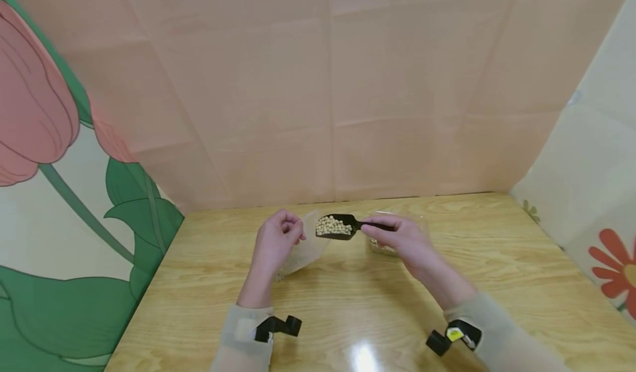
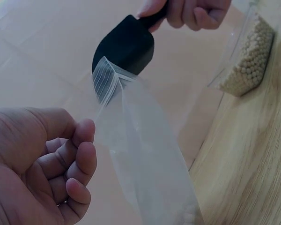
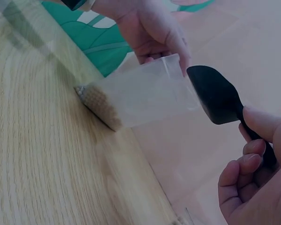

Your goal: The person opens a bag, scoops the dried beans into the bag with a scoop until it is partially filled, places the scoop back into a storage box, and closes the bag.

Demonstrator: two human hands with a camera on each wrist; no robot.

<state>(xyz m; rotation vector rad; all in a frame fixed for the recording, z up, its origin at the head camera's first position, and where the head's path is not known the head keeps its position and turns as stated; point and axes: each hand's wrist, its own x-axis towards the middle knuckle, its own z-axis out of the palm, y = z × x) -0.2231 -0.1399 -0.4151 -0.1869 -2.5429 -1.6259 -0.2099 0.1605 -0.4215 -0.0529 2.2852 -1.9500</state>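
My left hand (image 1: pixel 276 242) pinches the rim of a translucent zip-lock bag (image 2: pixel 145 136) between thumb and forefinger. Pale round beans (image 3: pixel 100 105) fill the bag's bottom end, which is down at the tabletop. Held by its handle in my right hand (image 1: pixel 403 239) is a black scoop (image 2: pixel 124 47), heaped with the same kind of beans (image 1: pixel 333 226). The scoop's front edge is right at the bag's mouth, overlapping it in the left wrist view.
A clear plastic container (image 2: pixel 257 54) of beans stands on the wooden table (image 1: pixel 338 317), behind my right hand. A plain pinkish backdrop (image 1: pixel 328 96) rises at the table's far edge. Flower-patterned walls (image 1: pixel 59 212) flank both sides.
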